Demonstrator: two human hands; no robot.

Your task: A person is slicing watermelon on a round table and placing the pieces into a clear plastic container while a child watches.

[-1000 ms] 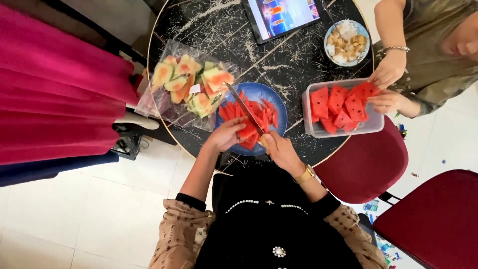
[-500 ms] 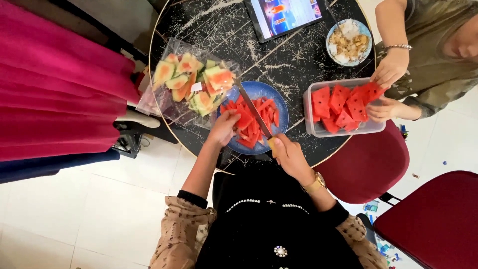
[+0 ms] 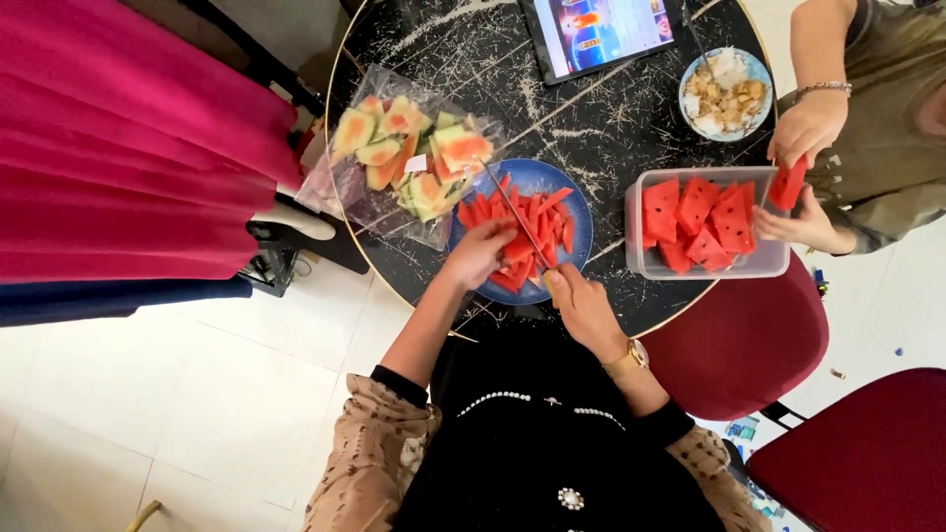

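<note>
At frame centre, the left hand [image 3: 480,254] pins watermelon strips [image 3: 512,222] steady on the blue plate [image 3: 576,212] while the right hand [image 3: 581,305] grips the knife [image 3: 512,212] to slice them.

The tablet [image 3: 603,32] is cut off by the top edge. The knife [image 3: 514,215] handle is hidden inside the right hand [image 3: 581,305]. Bowl [image 3: 726,94] contents are too small to identify.

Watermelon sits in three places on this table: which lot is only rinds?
The heap on the clear plastic bag, left of the blue plate: pale green and yellowish rinds. The plate and the clear tub hold red flesh.
</note>
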